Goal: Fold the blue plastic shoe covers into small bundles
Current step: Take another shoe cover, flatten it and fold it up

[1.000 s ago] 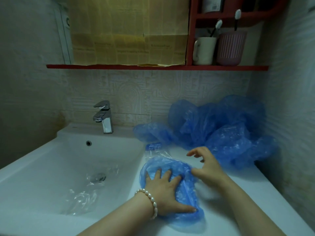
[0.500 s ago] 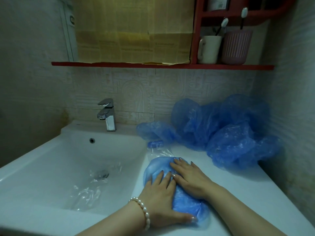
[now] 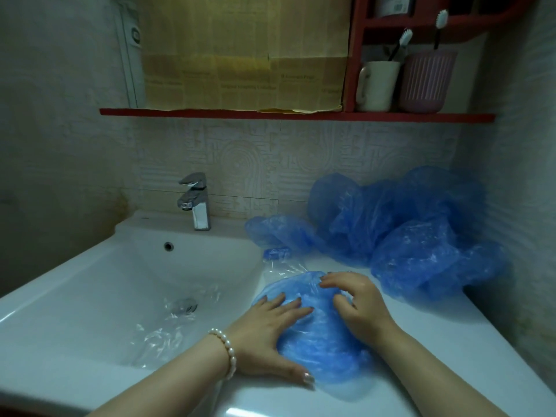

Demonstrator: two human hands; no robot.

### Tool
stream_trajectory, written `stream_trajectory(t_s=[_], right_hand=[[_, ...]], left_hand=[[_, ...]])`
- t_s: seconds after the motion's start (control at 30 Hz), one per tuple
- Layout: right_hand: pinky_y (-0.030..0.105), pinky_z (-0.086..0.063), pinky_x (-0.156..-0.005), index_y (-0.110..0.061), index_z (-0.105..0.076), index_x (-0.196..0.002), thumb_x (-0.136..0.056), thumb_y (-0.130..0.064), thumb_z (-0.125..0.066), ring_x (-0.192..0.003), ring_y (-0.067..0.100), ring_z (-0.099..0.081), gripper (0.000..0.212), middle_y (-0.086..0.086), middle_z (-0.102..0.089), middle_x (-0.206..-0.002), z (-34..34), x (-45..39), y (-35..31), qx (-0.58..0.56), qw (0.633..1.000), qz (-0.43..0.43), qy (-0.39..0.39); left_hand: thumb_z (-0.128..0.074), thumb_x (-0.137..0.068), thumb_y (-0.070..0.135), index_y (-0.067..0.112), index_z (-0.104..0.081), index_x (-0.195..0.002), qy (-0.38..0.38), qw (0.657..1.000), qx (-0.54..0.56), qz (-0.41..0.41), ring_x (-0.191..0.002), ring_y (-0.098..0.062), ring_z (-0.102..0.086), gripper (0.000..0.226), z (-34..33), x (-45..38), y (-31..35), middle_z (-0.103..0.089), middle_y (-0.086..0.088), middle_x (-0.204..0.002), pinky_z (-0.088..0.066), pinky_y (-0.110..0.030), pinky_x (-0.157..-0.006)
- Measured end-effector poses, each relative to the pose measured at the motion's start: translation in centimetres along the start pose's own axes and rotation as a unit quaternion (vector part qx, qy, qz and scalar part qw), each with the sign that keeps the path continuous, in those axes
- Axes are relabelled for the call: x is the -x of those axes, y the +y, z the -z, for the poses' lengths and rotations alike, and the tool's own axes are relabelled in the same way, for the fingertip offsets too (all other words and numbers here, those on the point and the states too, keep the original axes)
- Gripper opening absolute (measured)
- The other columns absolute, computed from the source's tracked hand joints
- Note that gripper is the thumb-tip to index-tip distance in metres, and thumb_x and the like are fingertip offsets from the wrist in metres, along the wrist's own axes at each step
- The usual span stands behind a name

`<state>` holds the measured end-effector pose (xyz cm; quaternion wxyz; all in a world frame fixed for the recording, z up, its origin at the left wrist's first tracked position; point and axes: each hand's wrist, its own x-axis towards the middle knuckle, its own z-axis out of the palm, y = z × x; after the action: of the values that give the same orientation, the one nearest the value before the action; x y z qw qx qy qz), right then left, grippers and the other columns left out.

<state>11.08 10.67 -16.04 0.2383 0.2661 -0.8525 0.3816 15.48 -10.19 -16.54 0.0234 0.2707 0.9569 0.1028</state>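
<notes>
While the left hand (image 3: 267,335) lies flat with straight, spread fingers on a blue shoe cover (image 3: 316,329), the right hand (image 3: 358,305) rests on the same cover with its fingers curled down into the plastic; whether they actually pinch a fold cannot be told. The shoe cover sits on the white counter (image 3: 451,356) just to the right of the sink basin (image 3: 90,296), flattened under both hands, its near edge spreading past the left thumb. A pearl bracelet (image 3: 226,350) circles the left wrist.

Behind the hands, a loose pile of shoe covers (image 3: 406,230) is heaped in the back right corner of the counter, against the tiled wall and the side wall, near but apart from the cover being handled. One cover from that pile extends leftward toward the tap (image 3: 195,203). A piece of clear plastic wrapping with a blue printed end (image 3: 278,260) lies on the counter between the pile and the pressed cover, touching the cover's far edge.

Inside the basin, a second crumpled sheet of clear plastic (image 3: 162,332) lies over and in front of the drain (image 3: 183,305).

Above, a red shelf (image 3: 270,115) carries a white mug (image 3: 377,85) and a ribbed pink cup (image 3: 425,81) side by side, each holding a toothbrush. Yellowed paper (image 3: 243,55) covers the panel to their left.
</notes>
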Motion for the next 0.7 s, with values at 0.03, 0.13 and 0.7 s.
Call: stream_trajectory(t_s=[0.03,0.13,0.7], right_hand=[[0.038,-0.045,-0.096,-0.019,-0.076,-0.086,-0.061,-0.034,-0.038,-0.102,0.001,-0.056,0.048,-0.011,-0.068,-0.101,0.4,0.1,-0.2,-0.027,1.000,0.002,0.010],[0.023,-0.030,-0.106,-0.040,-0.071,-0.091,-0.061,-0.040,-0.053,-0.124,-0.007,-0.043,0.035,-0.017,-0.058,-0.121,1.7,0.5,-1.6,-0.168,0.956,-0.098,-0.221],[0.026,-0.045,-0.090,-0.018,-0.078,-0.076,-0.085,-0.035,-0.058,-0.090,0.004,-0.065,0.027,-0.004,-0.072,-0.094,2.7,0.4,-0.7,-0.211,0.921,-0.226,-0.238]], left_hand=[[-0.042,-0.059,0.086,0.045,-0.006,-0.145,-0.010,1.000,-0.016,0.000,-0.145,-0.016,0.008,0.102,0.0,-0.1,-0.1,0.001,0.012,-0.157,0.006,-0.038,-0.117],[-0.037,-0.059,0.087,0.055,0.002,-0.141,-0.041,0.999,-0.031,0.002,-0.144,-0.019,0.013,0.096,0.1,-0.2,0.1,0.006,0.010,-0.157,0.008,-0.045,-0.116],[-0.073,-0.053,0.059,0.029,-0.061,-0.105,0.231,0.956,0.180,-0.002,-0.104,0.004,-0.052,0.061,-0.2,-0.1,-0.7,-0.058,0.018,-0.110,-0.040,-0.014,-0.093]])
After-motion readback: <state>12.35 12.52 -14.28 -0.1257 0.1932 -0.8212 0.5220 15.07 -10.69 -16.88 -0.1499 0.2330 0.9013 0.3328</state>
